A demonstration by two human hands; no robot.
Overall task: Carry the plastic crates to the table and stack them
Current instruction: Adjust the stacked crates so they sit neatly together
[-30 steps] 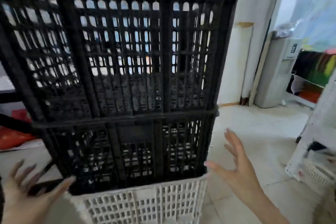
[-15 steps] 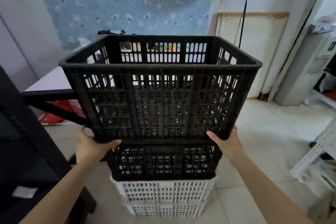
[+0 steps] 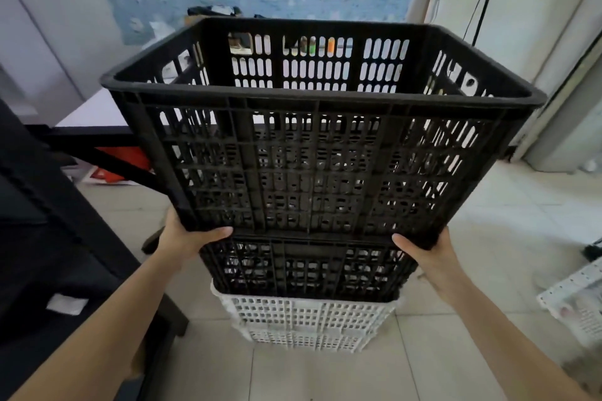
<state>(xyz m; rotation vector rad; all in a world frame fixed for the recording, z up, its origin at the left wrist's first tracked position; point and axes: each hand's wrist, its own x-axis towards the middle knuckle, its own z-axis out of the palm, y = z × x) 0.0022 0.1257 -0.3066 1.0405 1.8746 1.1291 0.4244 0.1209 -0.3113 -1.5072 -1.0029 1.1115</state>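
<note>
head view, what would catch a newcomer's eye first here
The big black plastic crate fills the centre, gripped at its bottom corners by the left hand and right hand. Below it on the tiled floor stands another black crate nested in white crates.

Left hand (image 3: 182, 239): palm against a lower corner, thumb laid flat across the front, grip closed.
Right hand (image 3: 425, 249): mirrors it at the opposite lower corner, thumb pointing inward.
Forearms: both bare, stretched forward, angled slightly inward.
</note>
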